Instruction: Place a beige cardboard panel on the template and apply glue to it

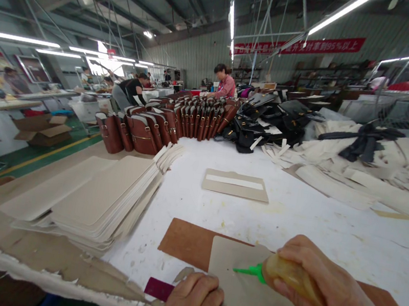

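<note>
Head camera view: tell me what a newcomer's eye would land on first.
First, the right hand at the bottom, squeezing a yellowish glue bottle whose green nozzle points at a grey board piece; the left hand presses that piece down. Next, the fanned stack of beige boards at left. Behind it, a curved row of brown bags runs across the white table.

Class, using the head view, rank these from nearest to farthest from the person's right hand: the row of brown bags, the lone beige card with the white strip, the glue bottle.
1. Glue bottle, held in the right hand.
2. Beige card with white strip, mid-table, ahead.
3. Row of brown bags, far, toward the left.
</note>
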The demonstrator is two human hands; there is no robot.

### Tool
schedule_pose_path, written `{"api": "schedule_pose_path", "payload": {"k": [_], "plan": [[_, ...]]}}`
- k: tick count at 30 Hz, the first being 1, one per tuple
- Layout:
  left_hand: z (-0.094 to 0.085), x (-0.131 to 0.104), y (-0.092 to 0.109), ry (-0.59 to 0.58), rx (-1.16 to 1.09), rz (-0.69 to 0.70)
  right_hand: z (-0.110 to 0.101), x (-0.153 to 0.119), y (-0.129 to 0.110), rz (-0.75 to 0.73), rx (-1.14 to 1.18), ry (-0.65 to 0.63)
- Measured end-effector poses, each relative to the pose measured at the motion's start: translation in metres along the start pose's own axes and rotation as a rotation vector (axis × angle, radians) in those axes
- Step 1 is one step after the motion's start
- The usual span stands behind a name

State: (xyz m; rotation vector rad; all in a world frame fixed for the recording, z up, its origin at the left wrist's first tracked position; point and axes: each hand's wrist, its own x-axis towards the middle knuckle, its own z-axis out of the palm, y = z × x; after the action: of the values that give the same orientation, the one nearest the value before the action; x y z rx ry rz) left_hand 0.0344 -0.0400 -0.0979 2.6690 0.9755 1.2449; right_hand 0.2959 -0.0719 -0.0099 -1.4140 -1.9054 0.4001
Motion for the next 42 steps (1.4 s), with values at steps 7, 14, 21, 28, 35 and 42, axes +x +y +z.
{"api": "schedule_pose_path", "payload": {"k": [7,14,21,28,35,42], "plan": [[0.0,-0.001,-0.005,0.002,0.005,0.07,0.002,0.002,-0.009,0.04,0.076,-0.063],[0.004,-0.004,-0.01,-0.009,0.012,0.066,0.014,0.003,-0.003,0.057,0.109,-0.109],[0.002,-0.001,-0.002,0.02,-0.011,0.021,0.014,0.002,0.002,0.039,0.062,0.103],[-0.003,0.002,0.005,0.02,-0.007,-0.009,0.007,-0.006,0.012,0.439,0.04,0.468],[-0.001,0.002,-0.001,0.021,0.023,0.023,0.005,-0.018,0.019,0.549,0.104,0.304],[-0.004,0.004,0.002,0.038,0.015,0.012,0.016,-0.008,0.008,0.372,0.055,0.094]]}}
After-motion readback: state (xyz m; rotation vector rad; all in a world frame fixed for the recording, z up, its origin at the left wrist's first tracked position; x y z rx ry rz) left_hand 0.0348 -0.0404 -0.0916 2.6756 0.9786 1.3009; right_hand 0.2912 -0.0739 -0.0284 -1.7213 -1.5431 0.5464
